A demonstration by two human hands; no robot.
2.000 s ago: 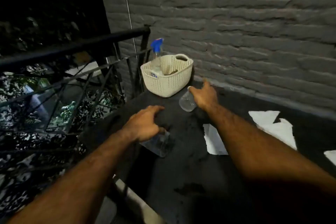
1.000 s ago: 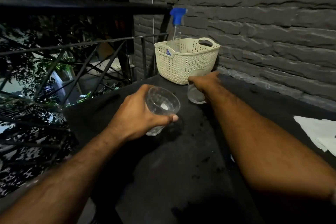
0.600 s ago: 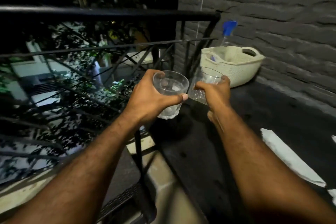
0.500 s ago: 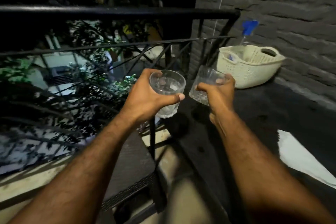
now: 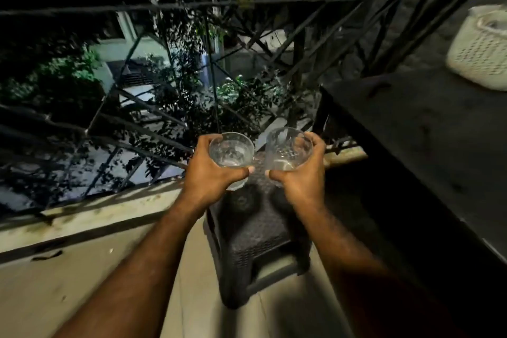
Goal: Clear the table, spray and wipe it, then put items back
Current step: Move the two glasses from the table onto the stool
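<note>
Head view: left hand (image 5: 210,177) grips one clear glass (image 5: 231,152), right hand (image 5: 303,177) grips another (image 5: 288,149), both glasses side by side above the dark stool (image 5: 258,230), left of the table (image 5: 428,129).

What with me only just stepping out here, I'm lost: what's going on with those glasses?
A person is clearing the dark table. The left hand grips one clear glass and the right hand grips a second glass, held side by side off the table's edge, above a low dark stool by the railing. Neither glass is set down yet. The cream basket sits on the table, so clearing is not finished.
</note>
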